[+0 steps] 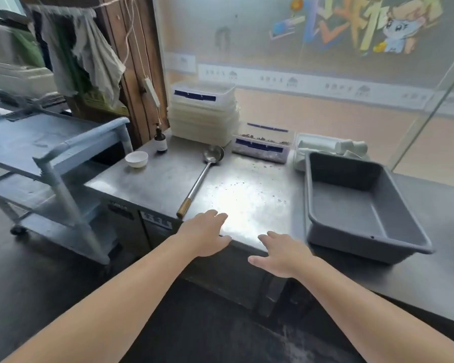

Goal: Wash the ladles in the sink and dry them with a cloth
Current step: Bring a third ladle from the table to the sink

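A long steel ladle [203,175] lies on the steel counter [249,195], its bowl toward the wall and its brown handle tip near the front edge. My left hand [207,235] hovers over the counter's front edge, just right of the handle tip, fingers relaxed and empty. My right hand [282,254] is beside it, slightly nearer me, also empty with spread fingers. Grey cloths [89,53] hang from a line at the upper left. No sink is in view.
An empty grey plastic tub [357,205] sits on the counter to the right. Stacked white lidded boxes [203,111], a clear box [261,146], a small dark bottle [161,140] and a white bowl [136,159] stand at the back. A grey trolley [50,158] is on the left.
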{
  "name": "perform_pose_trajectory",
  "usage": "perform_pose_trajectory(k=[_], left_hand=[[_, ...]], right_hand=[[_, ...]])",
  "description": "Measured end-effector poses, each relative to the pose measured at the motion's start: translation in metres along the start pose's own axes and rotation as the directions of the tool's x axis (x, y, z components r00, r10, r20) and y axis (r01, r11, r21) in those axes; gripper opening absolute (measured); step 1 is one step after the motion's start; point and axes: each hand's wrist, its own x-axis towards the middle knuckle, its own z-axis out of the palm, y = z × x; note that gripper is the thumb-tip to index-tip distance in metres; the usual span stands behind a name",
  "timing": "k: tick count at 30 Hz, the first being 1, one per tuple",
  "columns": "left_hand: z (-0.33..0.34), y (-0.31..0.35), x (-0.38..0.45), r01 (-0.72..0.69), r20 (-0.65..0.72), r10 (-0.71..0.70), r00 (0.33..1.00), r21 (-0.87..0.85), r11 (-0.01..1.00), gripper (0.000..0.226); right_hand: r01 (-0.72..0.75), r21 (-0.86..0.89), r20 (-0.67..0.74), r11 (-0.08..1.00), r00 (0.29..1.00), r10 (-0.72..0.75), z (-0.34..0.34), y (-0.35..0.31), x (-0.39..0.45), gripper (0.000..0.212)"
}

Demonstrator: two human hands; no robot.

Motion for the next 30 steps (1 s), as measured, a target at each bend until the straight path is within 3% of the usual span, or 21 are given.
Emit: perform_pose_trajectory(k=[5,9,15,30], left_hand=[[-0.013,-0.074,0.037,0.061,0.03,-0.06,0.998,-0.037,0.997,0.062],[-0.023,-0.134,0.074,0.071,0.073,-0.068,0.995,-0.037,0.997,0.04],[-0.035,-0.193,0.132,0.035,0.096,-0.032,0.995,-0.038,0.999,0.055],[-0.027,-0.266,0.336,0.129,0.274,-0.115,0.955,-0.032,0.991,0.056]], right_hand=[[0.068,-0.001,-0.003,0.998,0.998,-0.068,-0.014,-0.047,0.08,0.075],[0.069,0.001,0.009,0.998,0.998,-0.069,-0.022,-0.085,0.139,0.071],[0.076,-0.036,-0.023,0.996,0.997,-0.077,-0.036,-0.123,0.221,0.063],[0.049,0.162,0.135,0.986,0.988,-0.071,-0.066,-0.1,0.461,0.046]])
